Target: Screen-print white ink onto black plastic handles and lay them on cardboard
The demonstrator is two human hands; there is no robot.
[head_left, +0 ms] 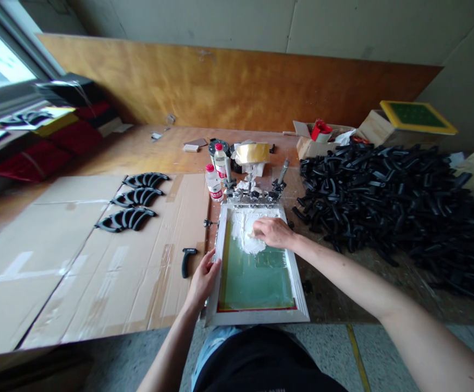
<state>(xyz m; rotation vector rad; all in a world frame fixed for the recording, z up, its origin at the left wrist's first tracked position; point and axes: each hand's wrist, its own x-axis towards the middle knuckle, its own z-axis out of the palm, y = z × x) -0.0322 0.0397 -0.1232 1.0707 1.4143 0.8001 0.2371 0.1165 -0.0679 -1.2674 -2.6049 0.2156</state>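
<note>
A screen-printing frame with a green mesh lies on the table in front of me, hinged at its far end to a metal clamp. White ink is spread over the far part of the mesh. My right hand is closed on something pale that I cannot make out, pressed into the ink. My left hand grips the frame's left edge. A single black plastic handle lies just left of the frame.
A big heap of black handles fills the table's right side. Three rows of handles lie on flattened cardboard to the left. Two bottles, a tape roll, boxes and a spare yellow frame stand behind.
</note>
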